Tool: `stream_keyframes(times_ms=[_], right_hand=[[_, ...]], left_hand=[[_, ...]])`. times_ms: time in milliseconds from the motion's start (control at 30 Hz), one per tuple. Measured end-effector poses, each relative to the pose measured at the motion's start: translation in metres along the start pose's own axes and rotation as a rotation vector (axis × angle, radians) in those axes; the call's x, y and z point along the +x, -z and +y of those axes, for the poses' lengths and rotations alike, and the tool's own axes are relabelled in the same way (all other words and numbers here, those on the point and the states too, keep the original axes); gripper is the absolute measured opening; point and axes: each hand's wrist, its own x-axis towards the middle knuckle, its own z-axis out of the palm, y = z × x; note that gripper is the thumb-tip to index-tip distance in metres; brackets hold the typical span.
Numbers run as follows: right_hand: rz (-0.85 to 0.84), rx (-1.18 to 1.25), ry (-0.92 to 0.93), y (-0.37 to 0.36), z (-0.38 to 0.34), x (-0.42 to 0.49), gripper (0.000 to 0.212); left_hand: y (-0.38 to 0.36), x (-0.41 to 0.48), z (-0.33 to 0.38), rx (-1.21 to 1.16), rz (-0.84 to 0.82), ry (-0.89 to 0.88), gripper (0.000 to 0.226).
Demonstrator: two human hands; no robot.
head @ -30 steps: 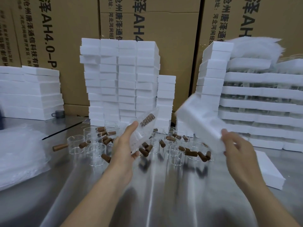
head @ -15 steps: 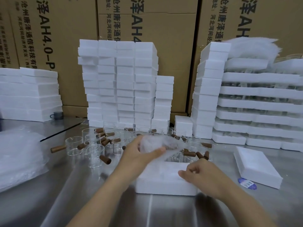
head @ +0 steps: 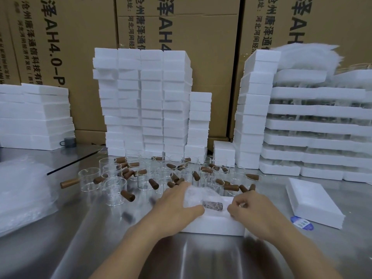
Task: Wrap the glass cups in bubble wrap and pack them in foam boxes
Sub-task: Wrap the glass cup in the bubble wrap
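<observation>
An open white foam box (head: 213, 225) lies on the steel table in front of me. A glass cup wrapped in bubble wrap (head: 201, 196) sits in its hollow, the brown handle showing through the wrap. My left hand (head: 177, 206) grips the wrapped cup from the left. My right hand (head: 255, 214) rests on the box's right rim, fingers curled at the wrap's edge. Several bare glass cups with wooden handles (head: 149, 178) stand behind the box.
A foam lid (head: 314, 202) lies at the right with a blue label (head: 302, 223) beside it. Bubble wrap sheets (head: 22, 194) are piled at the left. Foam box stacks (head: 147, 101) and stacked trays (head: 318, 127) line the back, before cardboard cartons.
The foam box came down from the right hand onto the table. The left hand lowered the wrapped cup into the box, and the right hand moved to the box's right rim.
</observation>
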Motion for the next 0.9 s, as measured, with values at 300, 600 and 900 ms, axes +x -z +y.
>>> stream_keyframes(times_ms=[300, 600, 900], right_hand=[[0.025, 0.030, 0.220, -0.016, -0.014, -0.002, 0.006], [0.032, 0.099, 0.202, -0.017, -0.022, -0.002, 0.022], [0.760, 0.245, -0.363, 0.008, 0.042, 0.003, 0.052]], left_hand=[[-0.003, 0.000, -0.001, -0.116, -0.015, -0.006, 0.080], [-0.010, 0.011, -0.015, -0.186, 0.030, 0.019, 0.039], [-0.006, 0.009, -0.018, -0.150, 0.369, -0.050, 0.014]])
